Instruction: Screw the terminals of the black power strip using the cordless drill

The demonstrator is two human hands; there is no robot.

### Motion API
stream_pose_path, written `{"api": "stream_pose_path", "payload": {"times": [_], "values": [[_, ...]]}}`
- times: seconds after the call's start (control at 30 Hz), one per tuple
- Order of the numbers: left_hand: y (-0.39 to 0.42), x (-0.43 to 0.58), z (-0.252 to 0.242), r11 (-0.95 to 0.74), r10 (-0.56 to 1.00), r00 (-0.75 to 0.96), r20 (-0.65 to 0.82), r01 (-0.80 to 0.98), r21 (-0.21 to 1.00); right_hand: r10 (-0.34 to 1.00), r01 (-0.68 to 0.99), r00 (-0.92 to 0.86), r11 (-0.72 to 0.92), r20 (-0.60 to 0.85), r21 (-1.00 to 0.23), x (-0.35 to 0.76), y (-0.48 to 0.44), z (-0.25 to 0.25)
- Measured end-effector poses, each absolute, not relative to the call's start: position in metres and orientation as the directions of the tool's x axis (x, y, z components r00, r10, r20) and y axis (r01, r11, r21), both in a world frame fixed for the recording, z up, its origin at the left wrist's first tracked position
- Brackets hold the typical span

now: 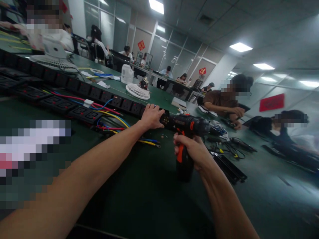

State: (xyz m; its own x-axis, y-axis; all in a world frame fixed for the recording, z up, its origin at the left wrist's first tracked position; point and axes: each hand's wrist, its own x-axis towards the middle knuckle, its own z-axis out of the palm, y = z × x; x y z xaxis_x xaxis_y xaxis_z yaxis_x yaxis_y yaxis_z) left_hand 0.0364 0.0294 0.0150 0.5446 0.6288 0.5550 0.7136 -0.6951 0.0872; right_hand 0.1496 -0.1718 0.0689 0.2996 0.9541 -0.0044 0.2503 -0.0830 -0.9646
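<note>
A long black power strip (92, 92) with a row of sockets runs from the left across the table. My left hand (152, 117) is closed over its right end, thumb toward me. In my right hand (190, 146) is a black and orange cordless drill (185, 166), fingers wrapped round the grip near the trigger. The drill's front points left at the strip's end, close to my left thumb; whether its tip touches is hidden. Red, blue and yellow wires (117, 117) lie loose before the strip, beside several black socket modules (82, 114). Small screw-like bits (163, 136) lie between my hands.
Black metal channels (230, 167) and tangled cables (231, 149) lie at right. Beyond the strip stand a white fan part (138, 91), a white jug (127, 73) and a white box (178, 103). A co-worker (224, 99) sits across the green table (139, 199); other people work farther back.
</note>
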Motion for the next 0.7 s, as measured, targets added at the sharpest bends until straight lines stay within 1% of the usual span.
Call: {"api": "stream_pose_path", "payload": {"times": [0.13, 0.4, 0.7], "values": [[0.0302, 0.0362, 0.0144, -0.708, 0.613, 0.555, 0.562, 0.701, 0.081, 0.960, 0.272, 0.280, -0.100, -0.021, -0.957, 0.1490, -0.1729, 0.0698], [0.0285, 0.0350, 0.0168, -0.706, 0.623, 0.550, 0.556, 0.702, 0.096, 0.950, 0.242, 0.312, -0.096, -0.016, -0.966, 0.1450, -0.1739, 0.0737], [0.0289, 0.0348, 0.0160, -0.719, 0.613, 0.552, 0.565, 0.687, 0.109, 0.953, 0.288, 0.300, -0.131, -0.040, -0.949, 0.1452, -0.1733, 0.0735]]}}
